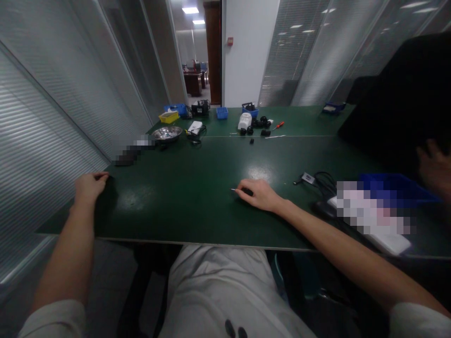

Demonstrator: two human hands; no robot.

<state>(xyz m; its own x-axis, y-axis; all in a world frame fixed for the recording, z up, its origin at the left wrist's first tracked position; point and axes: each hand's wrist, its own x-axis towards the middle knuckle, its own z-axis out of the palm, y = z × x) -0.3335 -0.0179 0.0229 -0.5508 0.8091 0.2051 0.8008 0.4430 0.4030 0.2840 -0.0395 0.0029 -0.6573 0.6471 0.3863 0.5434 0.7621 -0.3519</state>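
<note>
My right hand (257,193) rests on the green table (197,188), its fingers curled round a small dark object with a thin pale tip (233,190) that sticks out to the left. What the object is cannot be made out. Over at the table's left edge, my left hand (90,185) has its fingers pressed together, pointing right. Something dark shows at its fingertips, too small to name. A cable with a white tag (308,178) lies to the right of my right hand, beside a dark mouse (324,209).
Across the back stand a metal bowl (167,134), a yellow tray (169,117), a blue basket (221,112), a white device (244,121) and a red screwdriver (279,125). Another person's hand (435,164) is at the right, near a blue tray (419,193) and a black screen.
</note>
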